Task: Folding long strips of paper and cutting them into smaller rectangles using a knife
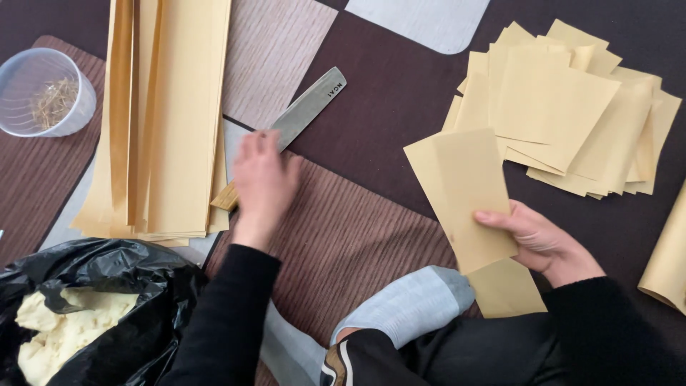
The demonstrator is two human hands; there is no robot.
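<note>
In the head view, the left hand (263,182) lay over the wooden handle (226,197) of a long flat metal blade (309,107), its fingers curled loosely down on it; whether they had truly closed around the handle could not be told. The blade lay slanted across the patchwork floor covering (371,93), its handle end touching the stack of long tan paper strips (168,114). The right hand (539,243) pinched a few cut tan paper pieces (464,196) between thumb and fingers, just beside the loose pile of cut squares (572,107). A sock-clad foot (411,304) rested between the two hands. The likeliest trouble was the blade: with the hand lying on it near the edge, a careless drag could nick the fingers or scuff the strip stack askew. The pinched pieces, fanned unevenly, could slip apart, and the spread pile looked ready to scatter if brushed. A plastic cup (43,93) and a black bag (107,286) sat well apart.
</note>
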